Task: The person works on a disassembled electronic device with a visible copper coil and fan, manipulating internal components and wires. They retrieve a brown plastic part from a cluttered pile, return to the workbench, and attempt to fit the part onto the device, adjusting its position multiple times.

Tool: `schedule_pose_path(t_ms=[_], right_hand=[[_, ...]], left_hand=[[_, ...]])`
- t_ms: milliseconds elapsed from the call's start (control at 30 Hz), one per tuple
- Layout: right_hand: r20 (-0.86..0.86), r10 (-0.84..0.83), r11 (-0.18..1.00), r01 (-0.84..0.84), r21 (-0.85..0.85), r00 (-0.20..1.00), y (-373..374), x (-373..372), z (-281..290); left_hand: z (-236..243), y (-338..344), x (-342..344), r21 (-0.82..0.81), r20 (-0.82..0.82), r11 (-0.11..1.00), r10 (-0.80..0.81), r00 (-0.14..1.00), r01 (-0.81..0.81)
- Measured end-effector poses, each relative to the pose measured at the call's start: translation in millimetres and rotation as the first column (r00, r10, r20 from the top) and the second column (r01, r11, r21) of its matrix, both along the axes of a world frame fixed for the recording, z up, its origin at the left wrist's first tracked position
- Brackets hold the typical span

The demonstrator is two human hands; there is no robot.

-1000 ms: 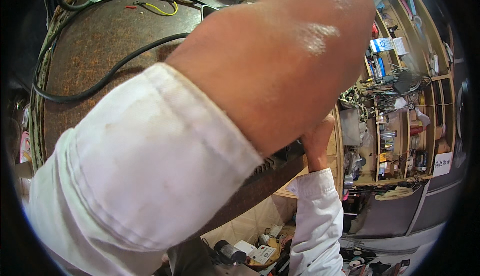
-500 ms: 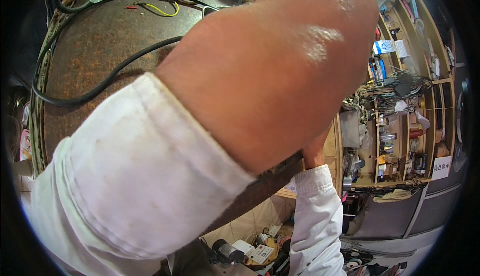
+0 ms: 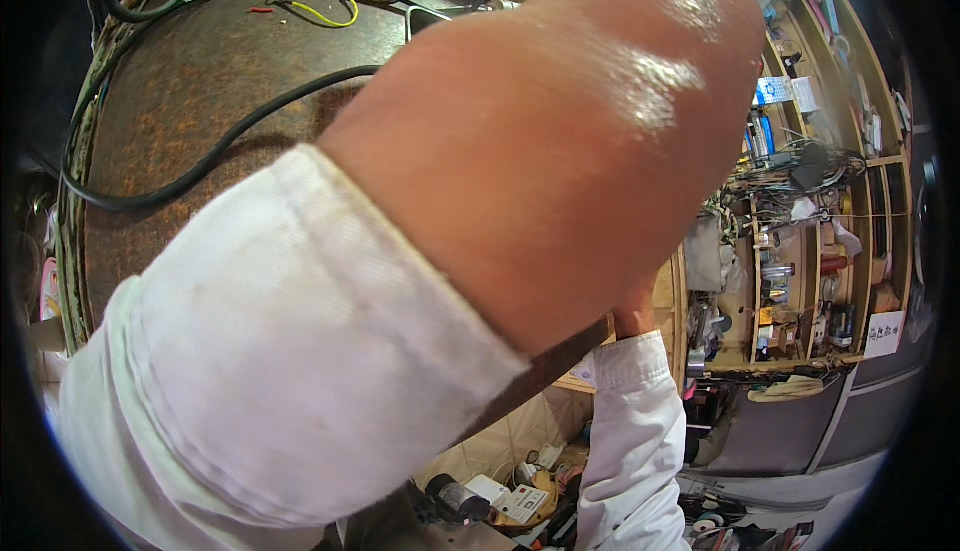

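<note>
Slightly rightward the left hand [image 3: 590,131] has been shifted, partly covering the right hand [image 3: 636,315]; both hands' fingers are hidden, so their spread cannot be told. Black cable [image 3: 140,204] is looped along the tabletop's [image 3: 190,71] left edge.

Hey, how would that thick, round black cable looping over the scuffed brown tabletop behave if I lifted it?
The thick, round black cable is probably springy rather than limp, since it holds wide, smooth curves. It's likely fairly heavy for its length, judging by its thickness. It might tug when lifted, as I can't make out its ends.
</note>
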State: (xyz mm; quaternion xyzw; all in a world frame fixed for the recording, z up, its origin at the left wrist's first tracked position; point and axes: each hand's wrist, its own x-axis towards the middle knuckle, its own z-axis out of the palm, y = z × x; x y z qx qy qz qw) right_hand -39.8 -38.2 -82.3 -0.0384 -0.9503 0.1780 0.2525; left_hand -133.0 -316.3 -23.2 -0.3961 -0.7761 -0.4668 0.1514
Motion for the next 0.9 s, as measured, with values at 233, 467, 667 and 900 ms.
schedule_pose_path(t_ms=[233, 467, 667, 900], right_hand=[[0.081, -0.065, 0.996, 0.06, 0.062, 0.995, -2.4, -1.5, 3.8], [0.056, 0.009, 0.996, -0.014, 0.086, 0.998, -2.1, -0.7, 3.7], [0.037, 0.055, 0.981, -0.061, 0.185, 0.998, 14.5, 6.8, -3.9], [0.123, -0.078, 0.944, 0.033, 0.328, 0.989, 22.6, 7.5, -4.2]], left_hand=[[19.2, 5.1, -10.2, 0.038, 0.003, 0.999, 0.014, 1.0, -0.014], [29.0, 12.2, -17.6, 0.06, 0.011, 0.998, 0.03, 0.999, -0.031], [30.3, 15.1, -16.9, 0.065, 0.019, 0.998, 0.026, 0.999, -0.027], [33.2, 19.3, -16.8, 0.058, 0.02, 0.998, 0.016, 1.0, -0.018]])
